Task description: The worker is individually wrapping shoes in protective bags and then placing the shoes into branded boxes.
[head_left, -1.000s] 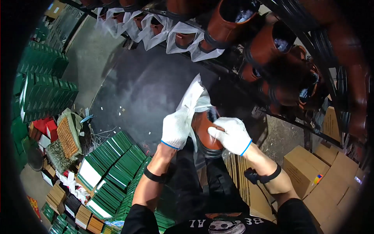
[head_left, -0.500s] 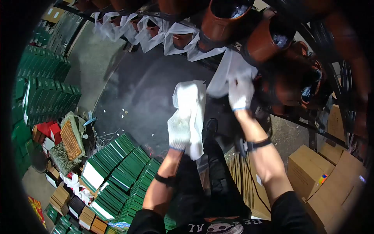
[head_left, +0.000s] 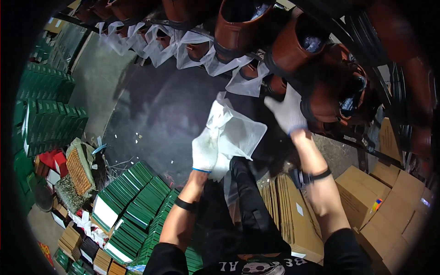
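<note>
My left hand (head_left: 205, 151), in a white knitted glove, is closed around a bundle of thin white translucent sheets (head_left: 240, 135), possibly plastic bags. The bundle's loose part fans out to the right above my legs. Over at the rack, my gloved right hand (head_left: 289, 111) has its thumb spread away from the fingers and nothing visible in it. Its fingertips are close to a brown boot (head_left: 277, 85) on the lower row. Just left of that boot, a translucent sheet (head_left: 245, 86) hangs at another one. Larger brown boots (head_left: 293, 46) stand on the row above.
More translucent sheets (head_left: 160, 50) hang along the rack toward the left. Green boxes (head_left: 137, 197) lie stacked at lower left, with another green stack (head_left: 52, 123) farther off. Flattened cardboard (head_left: 293, 215) and cardboard boxes (head_left: 362, 192) are at right. A woven cushion (head_left: 79, 172) lies at left.
My right hand has let go of a sheet, which now hangs at a boot, and moved slightly right. The bundle in my left hand has spread open to the right. The view has shifted a little.
</note>
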`<move>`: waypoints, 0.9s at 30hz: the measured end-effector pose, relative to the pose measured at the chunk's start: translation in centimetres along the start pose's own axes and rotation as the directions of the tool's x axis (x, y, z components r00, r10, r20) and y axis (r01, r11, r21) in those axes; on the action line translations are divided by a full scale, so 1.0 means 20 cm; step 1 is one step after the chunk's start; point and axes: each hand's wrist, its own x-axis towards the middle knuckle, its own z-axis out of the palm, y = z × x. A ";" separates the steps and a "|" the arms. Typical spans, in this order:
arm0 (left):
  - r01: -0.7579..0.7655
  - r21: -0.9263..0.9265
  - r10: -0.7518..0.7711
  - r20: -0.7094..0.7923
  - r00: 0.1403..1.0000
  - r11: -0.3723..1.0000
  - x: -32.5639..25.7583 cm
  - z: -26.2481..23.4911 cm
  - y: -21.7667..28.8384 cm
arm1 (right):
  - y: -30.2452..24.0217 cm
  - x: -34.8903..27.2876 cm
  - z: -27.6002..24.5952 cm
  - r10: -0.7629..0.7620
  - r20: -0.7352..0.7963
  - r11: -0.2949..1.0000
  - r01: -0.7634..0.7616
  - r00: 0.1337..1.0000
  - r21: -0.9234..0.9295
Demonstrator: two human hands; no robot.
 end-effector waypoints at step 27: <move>-0.330 0.464 0.140 0.397 0.907 0.822 -0.09 0.03 0.19 | -0.21 -0.72 -0.15 -0.377 0.300 0.877 0.233 0.876 0.420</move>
